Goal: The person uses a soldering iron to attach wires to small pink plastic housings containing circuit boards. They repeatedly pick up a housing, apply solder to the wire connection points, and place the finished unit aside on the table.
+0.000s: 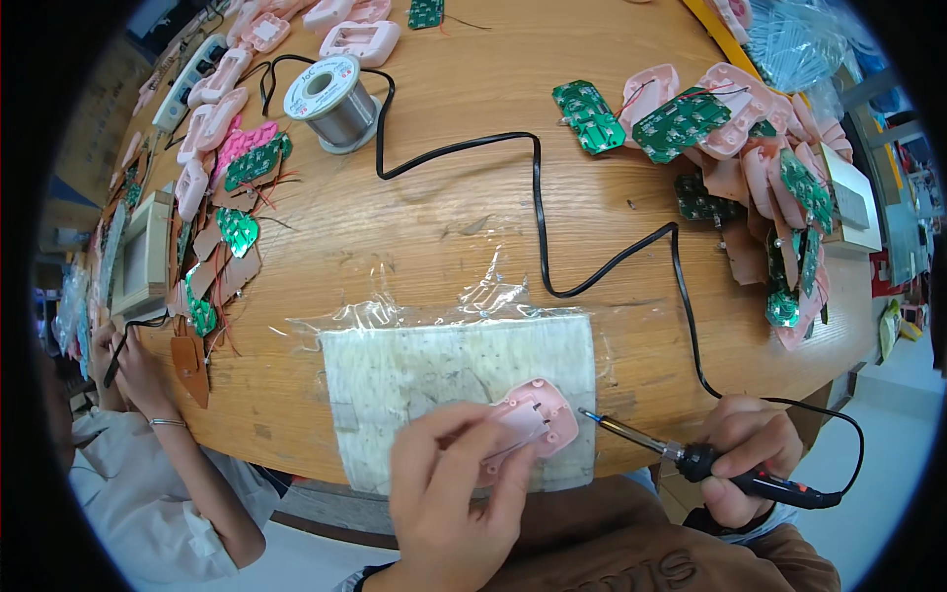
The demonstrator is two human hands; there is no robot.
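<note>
My left hand [456,493] grips a pink plastic shell half [554,412] with its hollow inner side facing up, over a worn whitish pad [385,395]. Small metal contacts and screw posts show inside the shell; my fingers cover its left part. My right hand [748,456] is closed round the black handle of a soldering iron [691,459]. The iron's tip points left and lies just right of the shell, apart from it as far as I can tell.
The iron's black cord [538,197] winds across the wooden table. A solder wire spool [335,109] stands at the back left. Green circuit boards [681,123] and pink shells [646,94] pile up at right, with more at left. A co-worker's hand [138,375] is at the left edge.
</note>
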